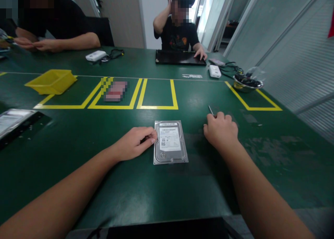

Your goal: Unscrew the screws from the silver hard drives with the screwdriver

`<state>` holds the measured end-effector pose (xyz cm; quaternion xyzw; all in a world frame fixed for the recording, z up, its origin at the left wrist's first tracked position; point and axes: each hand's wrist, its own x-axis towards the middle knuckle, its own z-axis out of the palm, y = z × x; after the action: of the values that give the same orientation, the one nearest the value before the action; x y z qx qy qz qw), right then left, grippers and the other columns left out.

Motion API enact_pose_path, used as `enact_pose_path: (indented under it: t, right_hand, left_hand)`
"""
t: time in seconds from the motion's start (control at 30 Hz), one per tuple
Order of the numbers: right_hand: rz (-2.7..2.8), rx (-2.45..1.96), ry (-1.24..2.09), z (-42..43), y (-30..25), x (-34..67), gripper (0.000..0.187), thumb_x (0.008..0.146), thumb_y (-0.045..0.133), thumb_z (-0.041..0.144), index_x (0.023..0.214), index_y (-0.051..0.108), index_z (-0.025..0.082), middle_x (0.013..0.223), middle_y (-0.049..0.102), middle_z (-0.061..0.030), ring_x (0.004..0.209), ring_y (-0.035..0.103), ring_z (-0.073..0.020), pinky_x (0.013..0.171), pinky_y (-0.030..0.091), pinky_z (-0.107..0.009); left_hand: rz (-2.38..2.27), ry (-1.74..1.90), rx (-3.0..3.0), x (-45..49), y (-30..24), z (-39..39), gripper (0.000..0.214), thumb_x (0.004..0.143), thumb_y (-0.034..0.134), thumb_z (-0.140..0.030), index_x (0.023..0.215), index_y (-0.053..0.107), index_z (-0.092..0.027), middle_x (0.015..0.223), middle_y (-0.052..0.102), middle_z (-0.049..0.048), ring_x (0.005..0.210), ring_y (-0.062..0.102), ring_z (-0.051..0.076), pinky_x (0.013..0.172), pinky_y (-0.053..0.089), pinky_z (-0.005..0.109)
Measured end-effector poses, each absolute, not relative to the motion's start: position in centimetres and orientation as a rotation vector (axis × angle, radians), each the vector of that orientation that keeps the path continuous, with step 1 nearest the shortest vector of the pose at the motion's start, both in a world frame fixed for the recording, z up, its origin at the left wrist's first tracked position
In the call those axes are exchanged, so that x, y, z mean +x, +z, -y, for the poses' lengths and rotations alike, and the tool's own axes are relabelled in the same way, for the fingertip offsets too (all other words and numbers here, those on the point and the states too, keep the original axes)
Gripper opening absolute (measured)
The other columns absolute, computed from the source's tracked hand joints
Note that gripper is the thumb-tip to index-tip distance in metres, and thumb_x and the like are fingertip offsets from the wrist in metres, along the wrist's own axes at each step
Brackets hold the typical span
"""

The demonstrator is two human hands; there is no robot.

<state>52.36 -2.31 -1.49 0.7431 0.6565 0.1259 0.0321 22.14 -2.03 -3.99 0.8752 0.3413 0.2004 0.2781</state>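
Note:
A silver hard drive (170, 142) with a white label lies flat on the green table (78, 141) in front of me. My left hand (135, 142) rests beside its left edge, fingers curled, fingertips touching the drive's upper left side. My right hand (220, 129) lies to the right of the drive, closed in a loose fist around a thin metal tool (211, 110) whose tip sticks out past the knuckles.
Yellow tape boxes (156, 107) mark the table beyond the drive. A yellow bin (52, 81) sits far left, a metal bowl (247, 83) far right, a black tray (15, 124) at the left edge. Two other people sit across, one with a hand on a laptop (180, 58).

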Motion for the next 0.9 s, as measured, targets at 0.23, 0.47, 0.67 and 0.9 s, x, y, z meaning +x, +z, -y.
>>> enact_pose_path:
  t: [0.23, 0.47, 0.67, 0.9]
  right_hand:
    - [-1.896, 2.407, 0.258, 1.5, -1.2, 53.6, 0.039, 0.095, 0.041, 0.037, 0.119, 0.057, 0.012, 0.120, 0.055, -0.0225, 0.110, 0.057, -0.0393, 0.077, 0.047, -0.043]
    - [-1.829, 2.443, 0.013, 0.8, -1.7, 54.1, 0.040, 0.095, 0.035, 0.034, 0.127, 0.049, 0.014, 0.115, 0.061, -0.0223, 0.098, 0.066, -0.0368, 0.080, 0.050, -0.050]
    - [-1.867, 2.484, -0.070, 0.7, -1.5, 54.0, 0.042, 0.092, 0.036, 0.030, 0.129, 0.047, 0.014, 0.105, 0.067, -0.0226, 0.093, 0.068, -0.0391, 0.077, 0.050, -0.053]
    - [-2.210, 2.503, 0.027, 1.0, -1.6, 53.4, 0.037, 0.094, 0.035, 0.029, 0.127, 0.045, 0.015, 0.114, 0.063, -0.0194, 0.099, 0.063, -0.0332, 0.082, 0.047, -0.044]
  left_hand:
    - [-0.908, 0.533, 2.343, 22.0, -4.1, 2.0, 0.016, 0.099, 0.049, -0.027, 0.094, 0.062, -0.017, 0.089, 0.066, 0.0005, 0.080, 0.060, 0.012, 0.074, 0.042, 0.025]
    - [-0.901, 0.545, 2.346, 22.0, -4.0, 2.1, 0.016, 0.099, 0.050, -0.027, 0.095, 0.062, -0.017, 0.088, 0.066, 0.0007, 0.079, 0.060, 0.012, 0.073, 0.042, 0.025]
    - [-0.917, 0.534, 2.336, 22.1, -4.1, 2.1, 0.015, 0.099, 0.050, -0.027, 0.095, 0.062, -0.018, 0.088, 0.065, 0.0000, 0.079, 0.060, 0.012, 0.073, 0.042, 0.025]
    - [-0.926, 0.527, 2.313, 22.0, -4.0, 2.1, 0.014, 0.098, 0.051, -0.027, 0.095, 0.061, -0.018, 0.088, 0.065, -0.0007, 0.078, 0.059, 0.011, 0.072, 0.041, 0.025]
